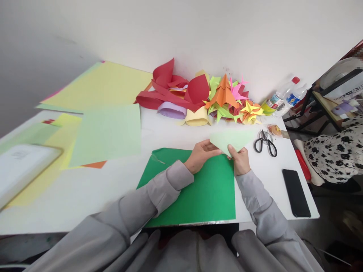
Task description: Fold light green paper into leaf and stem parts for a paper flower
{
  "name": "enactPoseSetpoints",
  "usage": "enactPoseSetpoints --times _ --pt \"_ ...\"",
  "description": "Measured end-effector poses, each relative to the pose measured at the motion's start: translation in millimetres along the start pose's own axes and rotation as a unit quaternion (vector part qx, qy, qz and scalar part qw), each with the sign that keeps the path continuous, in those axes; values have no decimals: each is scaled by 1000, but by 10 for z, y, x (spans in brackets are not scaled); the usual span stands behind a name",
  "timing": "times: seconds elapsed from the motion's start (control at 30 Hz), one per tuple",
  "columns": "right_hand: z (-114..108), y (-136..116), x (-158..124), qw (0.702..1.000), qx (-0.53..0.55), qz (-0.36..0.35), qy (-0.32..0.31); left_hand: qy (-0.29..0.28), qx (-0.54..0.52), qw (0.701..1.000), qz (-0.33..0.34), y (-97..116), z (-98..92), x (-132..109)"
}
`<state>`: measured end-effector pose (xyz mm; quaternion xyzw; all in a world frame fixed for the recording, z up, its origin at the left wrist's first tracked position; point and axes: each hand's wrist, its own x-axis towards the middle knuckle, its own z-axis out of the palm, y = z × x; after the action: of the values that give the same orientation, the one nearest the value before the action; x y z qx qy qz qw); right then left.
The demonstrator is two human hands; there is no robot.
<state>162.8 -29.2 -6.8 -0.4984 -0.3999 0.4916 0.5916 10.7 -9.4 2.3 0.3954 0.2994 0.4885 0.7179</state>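
A pale green folded sheet of paper (231,140), roughly triangular with its point toward me, is held up between both hands. My left hand (200,155) pinches its left edge between thumb and fingers. At the lower right side, my right hand (240,158) grips it with the thumb on top. Beneath the hands lies a dark green sheet (195,192) flat on the white table (121,192). To the right of the folded paper rest black-handled scissors (266,143).
Folded paper pieces, such as red curls (170,88) and an orange shape (224,94), line the wall. Left lie pale green sheets (107,132) and a white box-like object (25,166). Right are bottles (280,96), a black phone (296,192) and a seated person's patterned clothing (334,151).
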Motion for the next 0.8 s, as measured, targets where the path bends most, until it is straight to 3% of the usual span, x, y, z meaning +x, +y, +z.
enactPoseSetpoints --times 0.17,0.37,0.53,0.67,0.8 --pt "90 26 -103 999 -24 19 -30 -49 102 994 9 -39 51 -50" --pt "19 54 -71 994 -81 19 -76 -25 148 988 30 -53 11 -36" --pt "-38 10 -48 980 -190 -57 -14 15 86 996 -3 -65 11 -15" --pt "3 -37 -32 990 -117 -70 26 21 74 997 -30 -67 23 -9" --pt "60 -89 -42 996 -82 -34 2 27 98 995 -15 -62 30 -24"
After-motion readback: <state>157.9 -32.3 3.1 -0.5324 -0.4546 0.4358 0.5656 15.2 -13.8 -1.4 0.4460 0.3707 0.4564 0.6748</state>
